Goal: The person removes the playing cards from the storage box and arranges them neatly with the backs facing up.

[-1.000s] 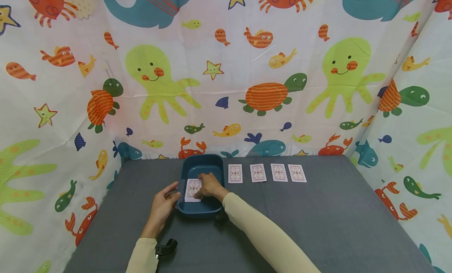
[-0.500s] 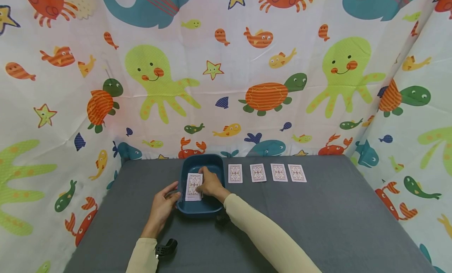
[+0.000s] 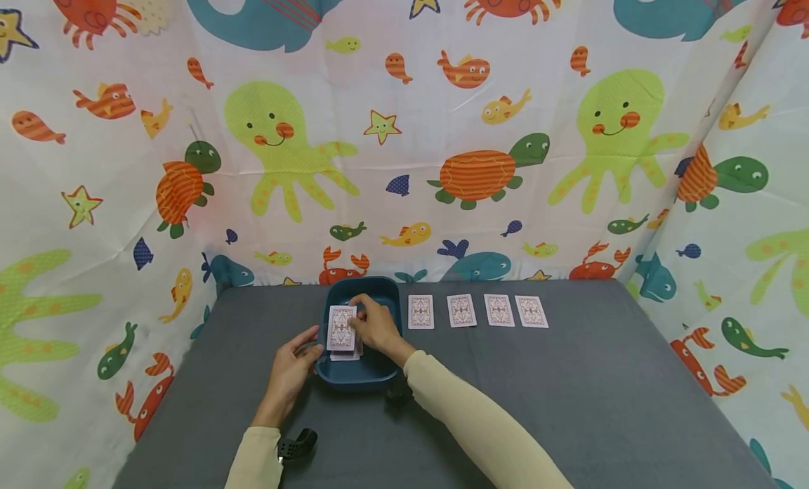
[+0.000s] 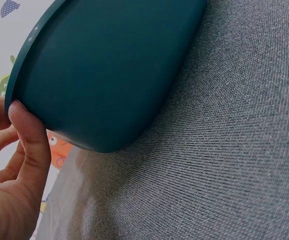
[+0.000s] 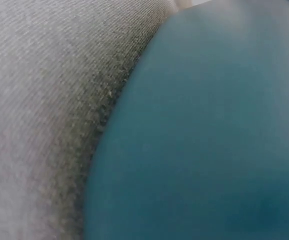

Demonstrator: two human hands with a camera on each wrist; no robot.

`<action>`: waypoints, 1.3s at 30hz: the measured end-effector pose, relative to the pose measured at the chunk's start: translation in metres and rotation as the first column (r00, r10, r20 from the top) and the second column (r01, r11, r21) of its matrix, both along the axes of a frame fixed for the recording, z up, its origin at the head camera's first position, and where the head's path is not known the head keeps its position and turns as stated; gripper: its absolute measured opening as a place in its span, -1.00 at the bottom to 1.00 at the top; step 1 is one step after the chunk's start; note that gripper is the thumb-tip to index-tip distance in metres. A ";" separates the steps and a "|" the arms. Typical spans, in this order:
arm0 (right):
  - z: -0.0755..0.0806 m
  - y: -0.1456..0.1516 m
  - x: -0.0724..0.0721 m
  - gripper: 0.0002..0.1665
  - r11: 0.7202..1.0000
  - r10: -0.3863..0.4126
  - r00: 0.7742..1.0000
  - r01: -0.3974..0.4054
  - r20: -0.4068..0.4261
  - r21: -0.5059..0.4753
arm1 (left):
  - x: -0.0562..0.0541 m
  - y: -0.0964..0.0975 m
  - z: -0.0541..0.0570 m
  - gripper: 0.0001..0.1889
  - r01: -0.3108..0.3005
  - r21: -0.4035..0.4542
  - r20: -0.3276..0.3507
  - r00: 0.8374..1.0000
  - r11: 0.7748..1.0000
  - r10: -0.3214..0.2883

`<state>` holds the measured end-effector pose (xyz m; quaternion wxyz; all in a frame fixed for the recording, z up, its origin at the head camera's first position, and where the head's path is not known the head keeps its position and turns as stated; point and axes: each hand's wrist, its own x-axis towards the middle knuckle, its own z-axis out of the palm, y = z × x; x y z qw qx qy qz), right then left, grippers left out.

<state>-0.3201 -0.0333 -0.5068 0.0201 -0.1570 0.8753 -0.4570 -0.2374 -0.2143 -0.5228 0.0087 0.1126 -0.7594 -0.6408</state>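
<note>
A blue plastic tub (image 3: 359, 386) stands on the grey cloth. Its left rim is pinched between the thumb and fingers of my left hand (image 3: 293, 368), which the left wrist view shows close up on the tub wall (image 4: 99, 75). Over the inside of the tub, my right hand (image 3: 378, 327) pinches a playing card (image 3: 341, 329) by its right edge, patterned back up. Beneath it, more card (image 3: 345, 357) peeks out, mostly covered. The right wrist view holds only the tub's outer side (image 5: 194, 135) and cloth; my right fingers are hidden there.
To the right of the tub, several face-down cards lie in a row, from the nearest card (image 3: 421, 312) to the farthest card (image 3: 531, 311). A printed sea-animal curtain (image 3: 404, 138) hangs behind the table (image 3: 569, 376) and along both sides.
My right hand has lifted a card from the pile in the tub and moved it slightly up and left in the head view. My left hand stays on the rim.
</note>
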 end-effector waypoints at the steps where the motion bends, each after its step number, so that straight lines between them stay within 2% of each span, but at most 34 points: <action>1: 0.001 0.000 0.000 -0.66 1.000 -0.004 1.000 0.004 -0.012 -0.015 | 0.000 0.000 0.000 -0.52 0.003 0.003 -0.003 1.000 1.000 -0.003; 6: 0.003 0.001 0.001 -0.67 0.994 -0.033 0.998 0.028 -0.047 -0.102 | -0.001 -0.001 -0.001 -0.53 0.007 0.010 -0.005 1.000 1.000 -0.007; 11: 0.007 0.003 0.002 -0.67 0.990 -0.022 0.999 0.016 -0.045 -0.139 | -0.001 -0.001 -0.002 -0.52 0.003 0.008 0.001 1.000 1.000 -0.003; 18: 0.023 0.009 0.004 -0.67 0.979 -0.022 0.994 0.000 -0.103 -0.204 | -0.002 -0.001 -0.003 -0.52 0.007 0.006 -0.005 1.000 1.000 -0.007; 25: 0.035 0.021 0.011 -0.67 0.969 -0.034 0.995 0.010 -0.093 -0.247 | -0.001 -0.002 -0.003 -0.51 0.017 0.002 -0.009 1.000 1.000 -0.017; 31: 0.040 0.033 0.018 -0.65 0.958 -0.043 0.995 0.016 -0.091 -0.287 | 0.001 -0.004 -0.002 -0.50 0.021 0.018 -0.021 1.000 1.000 -0.021; 39: 0.039 0.059 0.025 -0.63 0.937 -0.056 0.994 0.019 -0.097 -0.348 | 0.001 -0.002 -0.001 -0.50 0.016 0.018 -0.013 1.000 1.000 -0.016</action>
